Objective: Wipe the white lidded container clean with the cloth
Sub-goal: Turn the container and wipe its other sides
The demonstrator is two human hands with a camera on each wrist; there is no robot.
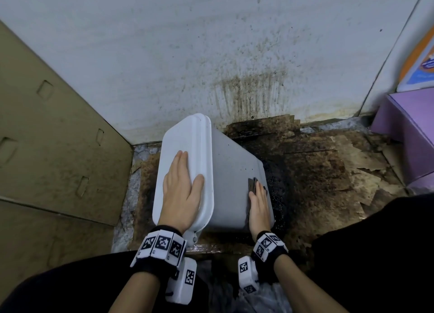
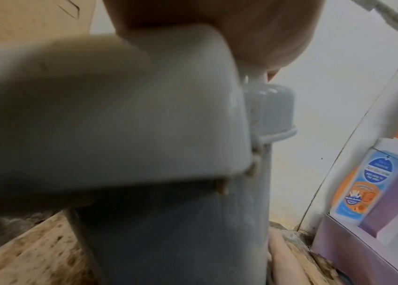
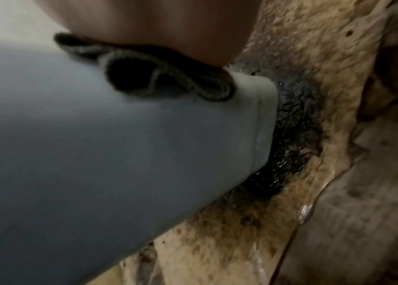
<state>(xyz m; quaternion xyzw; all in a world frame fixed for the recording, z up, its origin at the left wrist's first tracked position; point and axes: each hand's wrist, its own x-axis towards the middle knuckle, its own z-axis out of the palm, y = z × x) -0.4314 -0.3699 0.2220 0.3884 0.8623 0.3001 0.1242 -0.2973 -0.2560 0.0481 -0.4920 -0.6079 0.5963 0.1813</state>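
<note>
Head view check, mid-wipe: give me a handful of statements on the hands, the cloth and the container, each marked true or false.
1. The left hand lies flat with straight fingers on the lid of the white container. True.
2. The cloth is under the left hand. False: it is a dark cloth under the right hand, pressed on the container's side.
3. The container stands upright. False: it is tipped, its lid facing the left.
4. The floor beside the container is darkly stained. True.
5. A cardboard box is on the person's right. False: it is on the left; a purple box is on the right.
</note>
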